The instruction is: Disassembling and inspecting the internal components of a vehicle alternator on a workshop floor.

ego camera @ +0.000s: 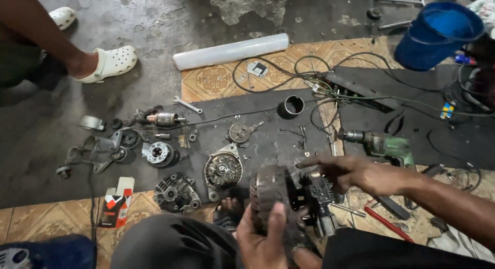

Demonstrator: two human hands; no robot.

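Bottom centre of the frame: your left hand point(268, 238) is closed around a round, ribbed alternator stator point(270, 189), thumb laid up its near face, fingers wrapped behind. The stator sits upright, directly above that hand and touching it.

Your right hand point(350, 172) comes in from the right edge, open, fingers stretched flat toward the left. It grips nothing. Its fingertips hover just over the black rectifier block point(314, 197) that sits against the right side of the stator; whether they touch it, cannot tell.

Just left of the stator, on the dark mat point(258, 117), lies an alternator end housing point(223, 171) with its centre bearing showing. Lower left of that, a second cast housing point(177, 193). Further left, a red-and-black carton point(116, 203).

Right of centre, a green electric drill point(381, 144) lies on its side, just above your right wrist. Upper right, a blue bucket point(438, 34). Upper left, another person's foot in a white clog point(108, 63).
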